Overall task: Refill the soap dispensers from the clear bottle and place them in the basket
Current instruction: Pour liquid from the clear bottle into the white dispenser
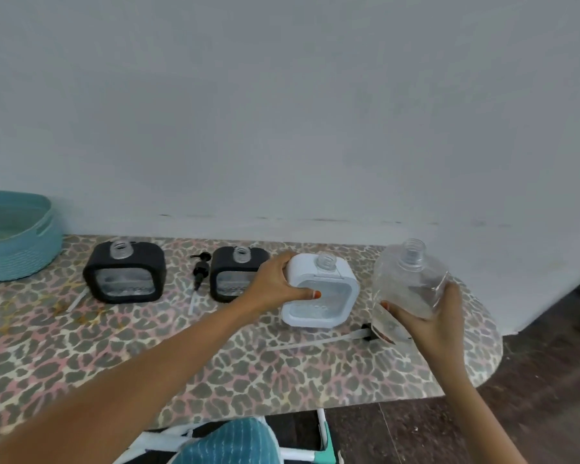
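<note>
Three dispensers stand uncapped in a row on the leopard-print table (pixel 215 363). At the table's nine o'clock edge sits the teal basket (pixel 21 259). Toward three o'clock from it stands the first black dispenser (pixel 124 279), then a loose black pump (pixel 200 269) lying flat, then the second black dispenser (pixel 230 283). The left hand (pixel 275 286) grips the white dispenser (pixel 322 293) by its nine o'clock side, thumb across the front. A second pump (pixel 365 331) lies at that dispenser's five o'clock. The right hand (pixel 439 323) holds the clear bottle (pixel 409 283), fingers wrapped around its lower body, open neck toward twelve o'clock.
</note>
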Motion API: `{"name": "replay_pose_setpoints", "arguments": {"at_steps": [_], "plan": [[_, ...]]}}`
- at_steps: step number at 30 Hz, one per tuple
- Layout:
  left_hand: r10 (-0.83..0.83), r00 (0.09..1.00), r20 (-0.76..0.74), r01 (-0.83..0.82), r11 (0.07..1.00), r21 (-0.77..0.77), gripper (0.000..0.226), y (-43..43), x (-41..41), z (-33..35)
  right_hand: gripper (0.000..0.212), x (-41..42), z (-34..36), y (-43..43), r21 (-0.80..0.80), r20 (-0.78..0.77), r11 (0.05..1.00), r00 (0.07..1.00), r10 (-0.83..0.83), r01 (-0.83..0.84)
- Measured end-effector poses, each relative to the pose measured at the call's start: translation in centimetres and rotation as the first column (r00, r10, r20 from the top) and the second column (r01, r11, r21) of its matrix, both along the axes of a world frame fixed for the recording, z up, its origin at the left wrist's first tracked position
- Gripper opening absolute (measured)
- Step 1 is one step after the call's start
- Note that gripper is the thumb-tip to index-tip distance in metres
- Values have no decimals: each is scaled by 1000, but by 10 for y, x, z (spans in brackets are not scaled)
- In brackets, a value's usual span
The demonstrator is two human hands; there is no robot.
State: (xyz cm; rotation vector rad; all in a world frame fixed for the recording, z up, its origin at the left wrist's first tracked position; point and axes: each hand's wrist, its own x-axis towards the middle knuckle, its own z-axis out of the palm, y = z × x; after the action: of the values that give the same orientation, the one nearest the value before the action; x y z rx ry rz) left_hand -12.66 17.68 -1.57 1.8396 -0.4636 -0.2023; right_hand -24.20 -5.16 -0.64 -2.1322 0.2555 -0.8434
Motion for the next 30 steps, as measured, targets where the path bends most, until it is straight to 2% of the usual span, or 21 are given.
{"name": "replay_pose_setpoints", "arguments": {"at_steps": [5,9,18,22,24,28,30], "plan": [[-2,1000,16,2,1000,-9,50,-42,21,-8,64,-3,-9,-22,58,16,998,1000,-21,20],[29,1000,-3,-29,1000,-13,57,-62,36,-19,72,0,-13,-37,137,-12,989,999,-46,47],[96,995,-38,-93,993,66,57,-77,61,-52,64,15,-24,-53,181,-32,982,998,-45,50],[108,992,-69,-105,994,35,53,-76,65,-60,60,24,-32,-57,199,-31,979,999,-42,47],[87,993,-82,-85,996,29,54,-76,66,-60,66,29,-35,-60,200,-44,978,998,-45,53],[48,992,-114,-47,999,15,56,-74,66,-60,90,52,-33,-71,235,-48,969,997,-67,77],[43,992,-120,-41,999,14,56,-73,67,-62,89,68,-33,-81,250,-47,965,996,-75,84]]}}
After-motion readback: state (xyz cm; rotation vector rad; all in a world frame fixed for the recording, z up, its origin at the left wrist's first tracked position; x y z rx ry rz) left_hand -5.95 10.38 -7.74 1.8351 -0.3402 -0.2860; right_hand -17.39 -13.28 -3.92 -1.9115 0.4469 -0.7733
